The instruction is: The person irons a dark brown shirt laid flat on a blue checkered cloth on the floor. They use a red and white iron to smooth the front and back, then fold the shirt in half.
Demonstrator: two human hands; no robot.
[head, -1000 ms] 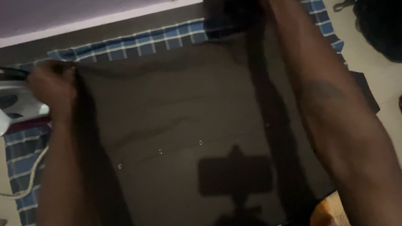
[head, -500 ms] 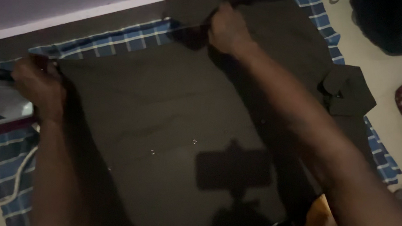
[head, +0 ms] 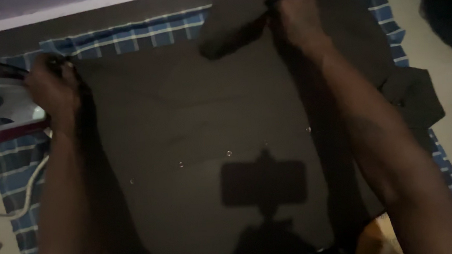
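A dark olive shirt [head: 200, 118] lies spread flat on a blue checked cloth [head: 128, 39], a row of small buttons across its middle. My left hand [head: 54, 92] grips the shirt's far left corner, close to the iron. My right hand [head: 295, 17] is closed on the shirt's far edge near the collar, where a flap of fabric folds over to the left. A cuffed sleeve [head: 413, 104] of the shirt lies off to the right.
A white and maroon clothes iron [head: 1, 110] rests at the left edge, its pale cord [head: 26, 196] trailing down. A dark bundle [head: 446, 7] sits at the top right on the pale floor. The shadow of the head camera falls on the shirt.
My right hand has shifted to the right and farther away, pulling the shirt's far edge with it. My left hand keeps its grip on the left corner.
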